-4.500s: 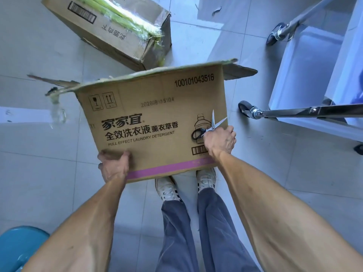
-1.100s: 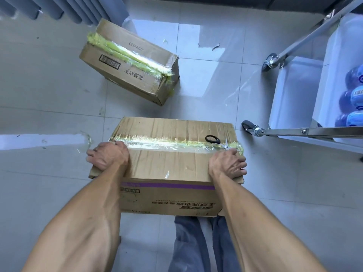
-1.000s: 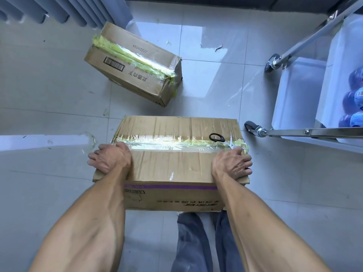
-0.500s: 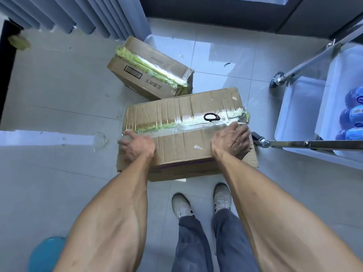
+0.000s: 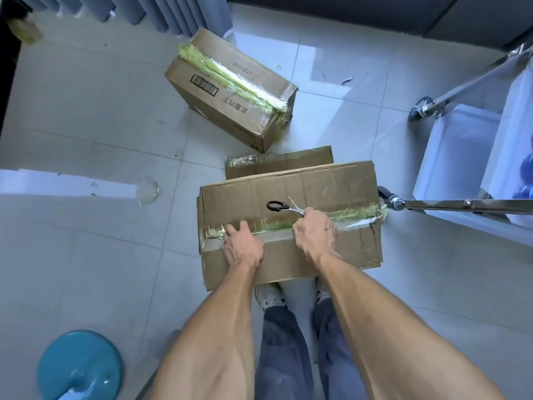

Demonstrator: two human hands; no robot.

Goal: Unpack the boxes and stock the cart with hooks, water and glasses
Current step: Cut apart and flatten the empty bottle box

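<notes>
The big brown cardboard box [image 5: 288, 223] is sitting on the grey tiled floor [image 5: 86, 255], right in front of the person's shoes, so both arms can reach its taped top. The left hand [image 5: 243, 241] is lying flat on the shiny tape seam [image 5: 354, 213] with fingers spread, holding the box down. The right hand [image 5: 315, 230] is curling its fingers around small black-handled scissors [image 5: 284, 207], likely getting ready to cut the tape. Another taped brown box [image 5: 230, 88] is waiting further off. The white metal cart [image 5: 461, 157] is standing just beside the box's right edge. A round blue stool [image 5: 79, 366] is sitting near the left arm.
</notes>
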